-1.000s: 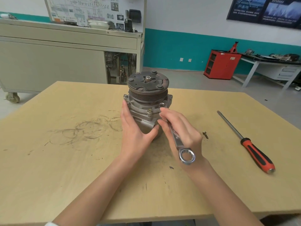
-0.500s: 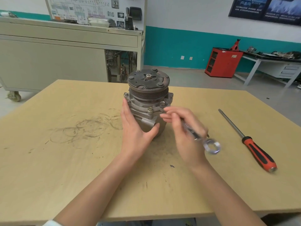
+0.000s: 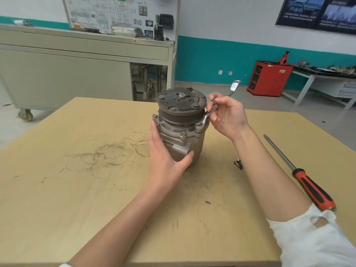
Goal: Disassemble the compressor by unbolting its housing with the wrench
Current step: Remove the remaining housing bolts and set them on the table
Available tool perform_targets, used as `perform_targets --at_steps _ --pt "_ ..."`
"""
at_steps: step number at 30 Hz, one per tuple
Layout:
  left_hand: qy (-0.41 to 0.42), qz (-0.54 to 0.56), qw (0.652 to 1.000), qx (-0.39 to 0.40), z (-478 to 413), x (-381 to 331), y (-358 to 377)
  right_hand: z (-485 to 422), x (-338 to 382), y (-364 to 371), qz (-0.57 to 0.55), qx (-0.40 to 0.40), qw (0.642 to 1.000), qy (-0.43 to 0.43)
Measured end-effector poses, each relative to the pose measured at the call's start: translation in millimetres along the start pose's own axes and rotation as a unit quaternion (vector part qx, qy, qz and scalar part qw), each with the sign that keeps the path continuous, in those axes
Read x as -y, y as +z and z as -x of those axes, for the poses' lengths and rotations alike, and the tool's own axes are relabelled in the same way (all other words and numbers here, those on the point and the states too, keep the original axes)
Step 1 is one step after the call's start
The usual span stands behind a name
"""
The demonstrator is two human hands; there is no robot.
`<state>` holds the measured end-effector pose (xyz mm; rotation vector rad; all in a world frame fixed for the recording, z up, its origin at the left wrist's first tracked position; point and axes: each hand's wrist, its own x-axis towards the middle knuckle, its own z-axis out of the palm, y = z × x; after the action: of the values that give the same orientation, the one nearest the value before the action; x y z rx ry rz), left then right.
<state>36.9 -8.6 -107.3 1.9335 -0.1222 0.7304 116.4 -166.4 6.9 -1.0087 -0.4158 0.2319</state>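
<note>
Bracing the compressor (image 3: pixel 180 132) against twisting, the left hand (image 3: pixel 163 160) gripped it. The right hand (image 3: pixel 231 120) pinched the wrench (image 3: pixel 207 116) seated on a bolt (image 3: pixel 198 124).

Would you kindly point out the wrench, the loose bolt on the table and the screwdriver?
wrench (image 3: pixel 207 116), head view, on the shank below the fingers.
loose bolt (image 3: pixel 238 164), head view, on its middle.
screwdriver (image 3: pixel 314 188), head view, on the red and black handle.
</note>
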Motion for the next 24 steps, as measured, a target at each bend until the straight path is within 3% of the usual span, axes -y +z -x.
perform_targets --at_steps 3,6,8,11,14,16,17,20,24 --pt "0.001 -0.005 1.0 0.0 0.1 1.3 0.0 21.3 8.1 4.1 -0.004 -0.051 0.998 -0.046" --pt "-0.001 -0.006 1.0 -0.001 0.6 2.3 0.6 55.0 9.2 18.5 0.138 -0.069 0.982 -0.112" --pt "0.002 -0.006 1.0 -0.002 0.7 1.1 0.4 75.2 1.0 34.1 0.247 -0.099 0.946 -0.183" --pt "0.007 -0.003 1.0 -0.008 -0.4 -0.1 0.9 94.1 -17.9 55.2 0.456 -0.128 0.84 -0.264" --pt "0.004 0.01 1.0 -0.002 1.1 1.7 -0.2 103.3 -36.8 67.0 0.58 -0.125 0.742 -0.313" --pt "-0.002 0.036 0.999 -0.004 0.6 0.0 1.0 104.2 -50.7 69.7 0.669 -0.128 0.614 -0.399" --pt "-0.014 0.056 0.998 -0.028 -0.7 -2.9 2.8 103.5 -56.5 69.9 0.694 -0.128 0.566 -0.427" --pt "-0.051 0.083 0.99 -0.106 -7.9 -6.5 9.4 100.5 -67.0 71.3 0.723 -0.146 0.506 -0.447" --pt "-0.022 0.055 0.995 -0.082 -7.6 -1.0 11.4 96.1 -79.3 67.3 0.757 -0.163 0.442 -0.453"
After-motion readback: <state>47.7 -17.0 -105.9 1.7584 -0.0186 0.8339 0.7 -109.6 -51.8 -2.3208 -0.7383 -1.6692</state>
